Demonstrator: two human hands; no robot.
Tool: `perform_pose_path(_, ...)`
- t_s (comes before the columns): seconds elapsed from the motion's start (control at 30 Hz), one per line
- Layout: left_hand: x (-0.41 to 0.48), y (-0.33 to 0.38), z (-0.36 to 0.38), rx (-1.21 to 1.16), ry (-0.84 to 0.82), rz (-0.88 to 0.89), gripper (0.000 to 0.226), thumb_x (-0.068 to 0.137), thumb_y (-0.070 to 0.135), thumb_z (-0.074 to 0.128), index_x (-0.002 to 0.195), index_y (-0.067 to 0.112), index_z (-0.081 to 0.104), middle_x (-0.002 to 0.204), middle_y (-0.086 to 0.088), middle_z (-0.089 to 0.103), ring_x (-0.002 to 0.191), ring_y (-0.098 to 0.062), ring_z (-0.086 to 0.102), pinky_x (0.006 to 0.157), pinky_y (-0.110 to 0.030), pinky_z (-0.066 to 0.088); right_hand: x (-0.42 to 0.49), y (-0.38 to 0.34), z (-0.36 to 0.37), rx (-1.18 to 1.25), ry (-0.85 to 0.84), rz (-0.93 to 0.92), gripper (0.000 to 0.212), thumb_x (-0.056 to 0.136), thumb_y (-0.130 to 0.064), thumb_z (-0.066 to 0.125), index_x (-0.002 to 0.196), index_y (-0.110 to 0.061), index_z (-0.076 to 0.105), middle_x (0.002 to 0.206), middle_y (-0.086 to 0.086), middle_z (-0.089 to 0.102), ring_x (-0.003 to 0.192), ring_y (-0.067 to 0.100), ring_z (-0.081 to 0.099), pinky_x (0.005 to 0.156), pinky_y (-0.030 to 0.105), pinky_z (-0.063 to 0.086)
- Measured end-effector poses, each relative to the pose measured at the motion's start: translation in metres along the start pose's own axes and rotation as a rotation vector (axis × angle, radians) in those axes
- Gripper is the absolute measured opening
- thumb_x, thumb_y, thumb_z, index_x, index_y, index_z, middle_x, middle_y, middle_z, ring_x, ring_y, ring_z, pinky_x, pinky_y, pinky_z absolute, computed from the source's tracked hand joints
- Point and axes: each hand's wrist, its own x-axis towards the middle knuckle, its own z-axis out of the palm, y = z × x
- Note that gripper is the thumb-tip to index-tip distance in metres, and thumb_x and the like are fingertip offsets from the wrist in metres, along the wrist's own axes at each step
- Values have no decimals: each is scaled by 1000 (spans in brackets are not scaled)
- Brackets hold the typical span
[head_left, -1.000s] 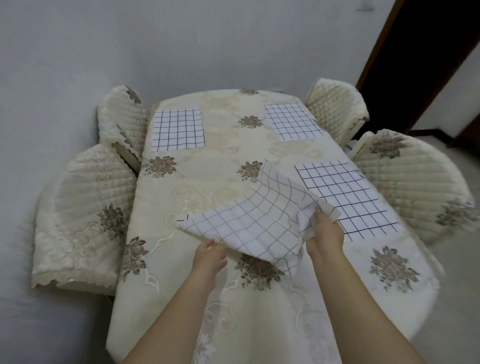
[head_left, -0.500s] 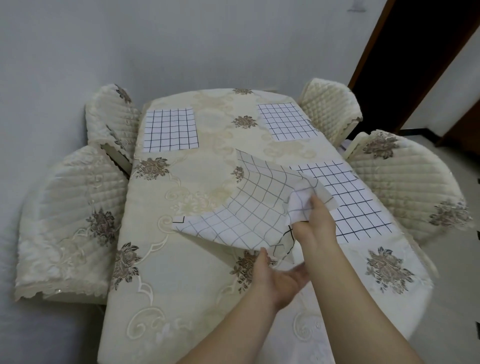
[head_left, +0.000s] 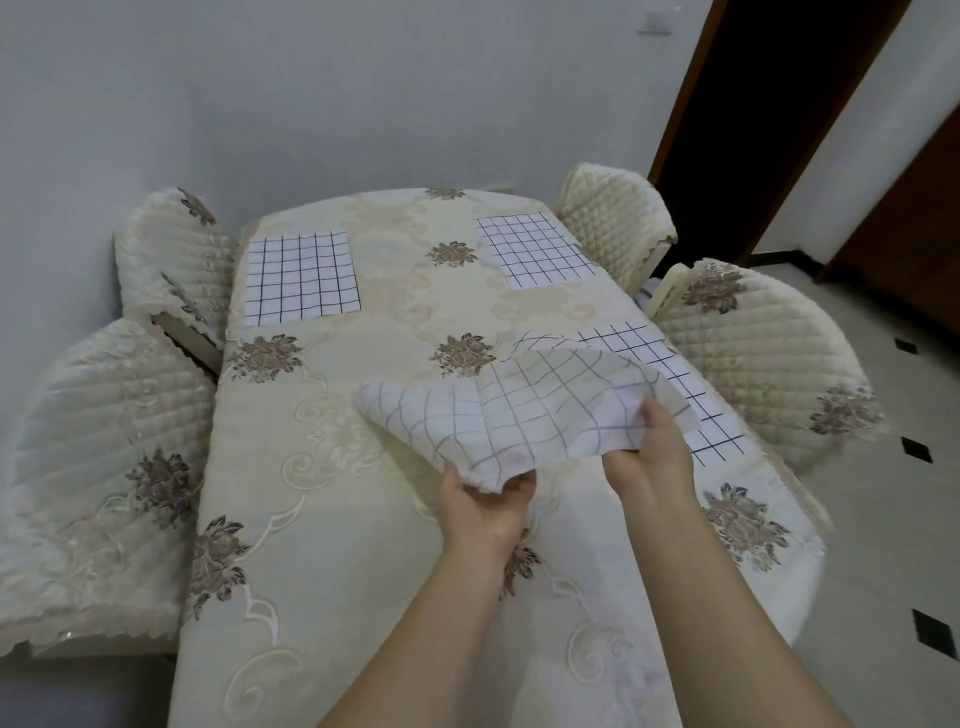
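A white cloth with a dark grid pattern (head_left: 519, 415) hangs in the air above the table, bent and partly folded over itself. My left hand (head_left: 488, 504) grips its near corner from below, thumb on the left and fingers curled up on the right. My right hand (head_left: 654, 447) pinches the cloth's right edge. Three more grid cloths lie flat on the cream flowered tablecloth (head_left: 332, 467): one at the far left (head_left: 301, 278), one at the far right (head_left: 535, 249), one at the right (head_left: 675, 384) partly hidden behind the held cloth.
Quilted cream chairs stand round the table: two on the left (head_left: 104, 457) (head_left: 176, 260) and two on the right (head_left: 618, 213) (head_left: 763, 353). A grey wall is behind, a dark doorway (head_left: 753, 119) at the upper right. Tiled floor (head_left: 893, 519) lies to the right.
My left hand has moved from under the cloth's left part to its near corner and taken hold of it. The cloth's left end has swung inward and the cloth has shifted right.
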Motion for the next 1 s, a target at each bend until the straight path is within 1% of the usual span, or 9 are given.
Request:
perform_pose_path(0.1,11,17,2,42,20,49,38,98,28,44,131,13,54,133,-22,54,122,-37,53,102,-48,42,5,0,-7,31,-1,20,20,87,-22,66,107,-17,65,99,-2,70,86,11,66,69,23,56)
perform_pose_path(0.23,13,36,9,46,61,108,43,96,20,48,137,9,44,134,-20,54,120,-38,56,97,-53,47,19,0,-24,17,24,7,14,84,-26,68,96,-19,66,106,-1,70,89,11,66,93,30,52)
perform_pose_path(0.33,16,45,-1,168,138,195,46,94,15,53,138,6,41,134,-17,55,110,-26,61,88,-31,55,28,6,-39,21,-12,-27,29,76,-35,68,102,-23,62,123,5,64,87,10,63,96,33,49)
perform_pose_path(0.43,7,52,-6,411,26,270,45,88,5,63,132,1,50,116,-10,64,82,-14,61,68,-5,49,37,6,-54,111,94,26,34,84,-27,68,117,-19,61,104,-2,70,81,11,67,71,28,57)
perform_pose_path(0.63,20,89,-24,561,299,449,50,85,4,55,135,13,53,129,-6,61,114,-24,58,92,-25,43,44,13,-82,135,167,29,33,90,-19,62,123,-18,59,108,-3,69,84,11,67,60,28,54)
perform_pose_path(0.73,22,114,-39,441,349,492,49,88,4,56,136,2,49,135,-17,55,120,-33,55,72,-14,51,45,18,-97,152,200,52,11,92,-17,59,101,-22,60,108,-3,67,72,2,62,52,21,49)
perform_pose_path(0.8,16,122,-42,454,424,622,65,85,-5,61,144,9,38,139,-19,50,117,-33,56,80,-24,53,49,27,-106,185,195,77,14,91,-16,60,103,-23,58,118,3,64,68,0,61,62,16,52)
perform_pose_path(0.87,15,130,-46,476,538,698,79,79,-11,64,146,18,36,138,-19,50,108,-29,58,89,-41,50,56,38,-118,90,258,47,29,90,-12,61,118,-15,58,121,7,63,75,11,62,79,28,53)
perform_pose_path(1.0,3,148,-62,584,577,745,77,77,-10,68,144,14,37,136,-17,49,108,-27,58,96,-42,48,61,49,-131,-55,234,106,33,90,-6,59,123,-5,56,123,12,61,82,25,62,90,43,50)
